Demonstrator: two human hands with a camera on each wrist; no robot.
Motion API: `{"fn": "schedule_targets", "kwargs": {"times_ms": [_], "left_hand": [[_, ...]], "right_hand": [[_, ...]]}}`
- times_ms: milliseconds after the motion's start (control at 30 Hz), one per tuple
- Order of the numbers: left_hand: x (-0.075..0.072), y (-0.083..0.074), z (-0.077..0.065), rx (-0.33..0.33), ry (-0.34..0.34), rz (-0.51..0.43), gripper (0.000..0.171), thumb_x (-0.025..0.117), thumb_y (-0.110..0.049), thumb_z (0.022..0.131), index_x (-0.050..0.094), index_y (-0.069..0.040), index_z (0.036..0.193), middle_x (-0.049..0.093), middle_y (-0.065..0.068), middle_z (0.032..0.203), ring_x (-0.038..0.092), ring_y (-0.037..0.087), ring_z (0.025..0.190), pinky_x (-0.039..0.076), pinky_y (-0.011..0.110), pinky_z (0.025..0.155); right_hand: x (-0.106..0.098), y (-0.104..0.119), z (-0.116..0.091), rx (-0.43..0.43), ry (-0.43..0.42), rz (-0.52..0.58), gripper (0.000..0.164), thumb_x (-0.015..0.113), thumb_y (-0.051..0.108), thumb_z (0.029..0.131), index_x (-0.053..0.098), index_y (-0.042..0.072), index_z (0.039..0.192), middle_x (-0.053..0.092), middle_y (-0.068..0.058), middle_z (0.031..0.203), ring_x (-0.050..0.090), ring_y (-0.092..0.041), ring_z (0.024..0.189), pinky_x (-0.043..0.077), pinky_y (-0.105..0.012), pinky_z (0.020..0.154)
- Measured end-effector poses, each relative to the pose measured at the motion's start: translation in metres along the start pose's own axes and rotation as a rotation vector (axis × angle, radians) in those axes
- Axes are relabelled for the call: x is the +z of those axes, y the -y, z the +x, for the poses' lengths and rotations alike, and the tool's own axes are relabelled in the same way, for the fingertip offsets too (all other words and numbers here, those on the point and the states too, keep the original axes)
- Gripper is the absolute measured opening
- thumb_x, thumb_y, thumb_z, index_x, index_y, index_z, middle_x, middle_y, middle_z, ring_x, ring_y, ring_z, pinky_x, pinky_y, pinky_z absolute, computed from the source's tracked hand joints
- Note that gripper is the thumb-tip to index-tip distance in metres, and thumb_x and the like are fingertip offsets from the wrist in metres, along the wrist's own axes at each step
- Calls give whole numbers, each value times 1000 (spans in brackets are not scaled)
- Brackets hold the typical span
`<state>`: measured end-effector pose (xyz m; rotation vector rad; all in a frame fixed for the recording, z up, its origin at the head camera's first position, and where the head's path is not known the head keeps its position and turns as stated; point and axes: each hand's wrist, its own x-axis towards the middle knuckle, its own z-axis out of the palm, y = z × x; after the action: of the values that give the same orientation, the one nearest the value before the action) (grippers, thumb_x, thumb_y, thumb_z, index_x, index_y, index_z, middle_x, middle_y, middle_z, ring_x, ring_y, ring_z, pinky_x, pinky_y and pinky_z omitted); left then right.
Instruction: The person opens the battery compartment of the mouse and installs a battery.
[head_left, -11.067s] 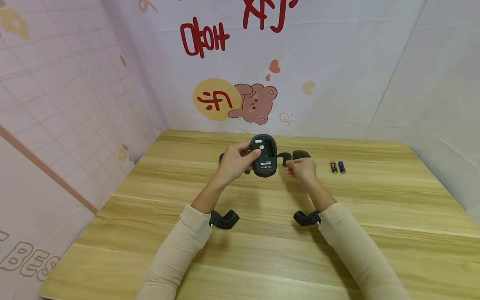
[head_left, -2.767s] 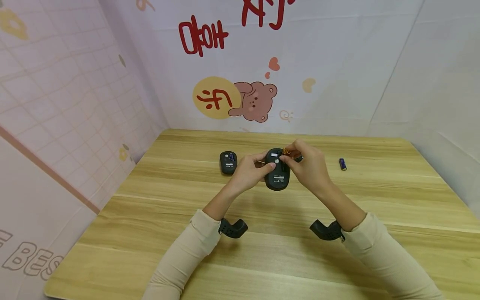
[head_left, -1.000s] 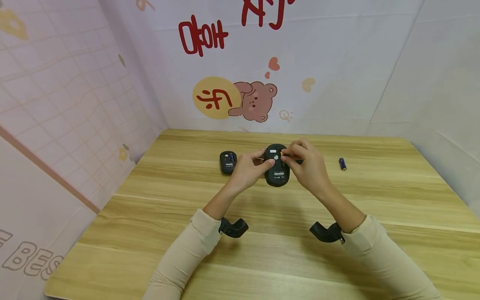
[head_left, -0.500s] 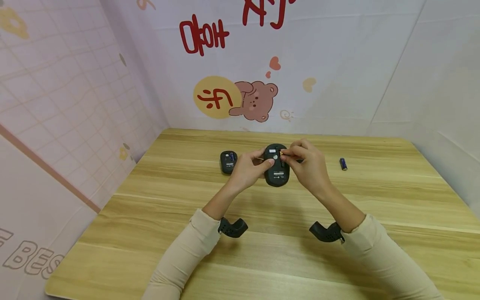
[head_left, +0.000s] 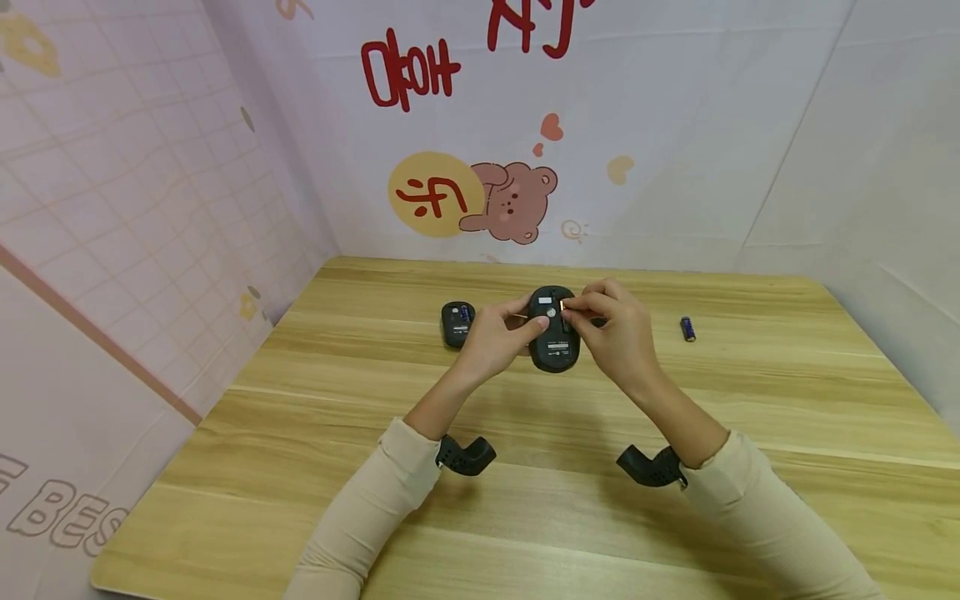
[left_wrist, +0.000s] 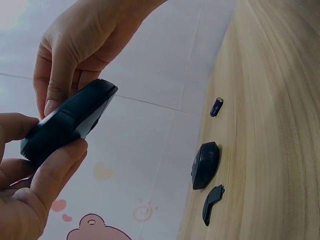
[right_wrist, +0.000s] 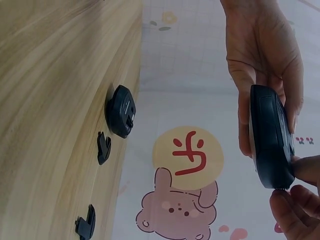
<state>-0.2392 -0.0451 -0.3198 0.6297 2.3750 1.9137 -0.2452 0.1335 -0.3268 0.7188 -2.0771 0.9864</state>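
My left hand (head_left: 495,337) grips a black wireless mouse (head_left: 555,354) above the table, its underside with the labels and battery slot turned toward me. The left thumb lies on the underside, and the fingers go behind. At the slot, my right hand (head_left: 618,333) pinches an orange-and-black battery (head_left: 563,306) between thumb and forefinger; most of the battery is hidden by those fingers. In the left wrist view the held mouse (left_wrist: 65,120) shows edge-on, with right fingertips behind it.
Left on the table, another mouse (head_left: 457,325) lies underside up with a blue battery in it. A loose blue battery (head_left: 688,328) lies at right. A third mouse (left_wrist: 205,165) and a battery cover (left_wrist: 212,204) lie behind the hands; another cover (right_wrist: 103,147) lies near the left mouse.
Eleven seconds ago the right hand held a battery cover and two batteries lay at right; one was taken to the slot. During the last second the battery sinks slightly lower there.
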Motion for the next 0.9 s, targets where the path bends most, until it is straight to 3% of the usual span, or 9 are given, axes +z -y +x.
{"fn": "schedule_targets", "kwargs": {"times_ms": [167, 433, 600, 900], "left_hand": [[1, 11, 4, 1, -3, -11, 48, 60, -13, 91, 44, -5, 136, 61, 19, 107, 64, 24, 91, 56, 29, 66], [1, 11, 2, 42, -6, -27, 47, 60, -11, 91, 45, -3, 135, 62, 17, 105, 65, 19, 87, 56, 29, 65], [1, 7, 0, 29, -9, -34, 47, 59, -10, 91, 44, -1, 135, 61, 17, 105, 65, 20, 87, 56, 30, 66], [2, 12, 4, 6, 3, -22, 47, 60, -13, 91, 45, -5, 135, 61, 17, 105, 65, 22, 89, 56, 28, 66]], "right_hand": [[0, -1, 0, -15, -7, -11, 11, 76, -5, 71, 73, -3, 82, 57, -8, 81, 60, -19, 71, 54, -33, 59], [-1, 1, 0, -59, 8, -46, 9, 76, -5, 72, 73, -4, 80, 56, -9, 79, 57, -19, 67, 51, -31, 54], [-1, 2, 1, -110, 16, -85, 7, 75, -6, 73, 72, -4, 79, 55, -11, 79, 55, -22, 63, 47, -30, 50], [-3, 1, 1, -44, 41, -69, 8, 73, -4, 75, 72, -3, 83, 56, -10, 81, 58, -20, 69, 53, -33, 56]]}}
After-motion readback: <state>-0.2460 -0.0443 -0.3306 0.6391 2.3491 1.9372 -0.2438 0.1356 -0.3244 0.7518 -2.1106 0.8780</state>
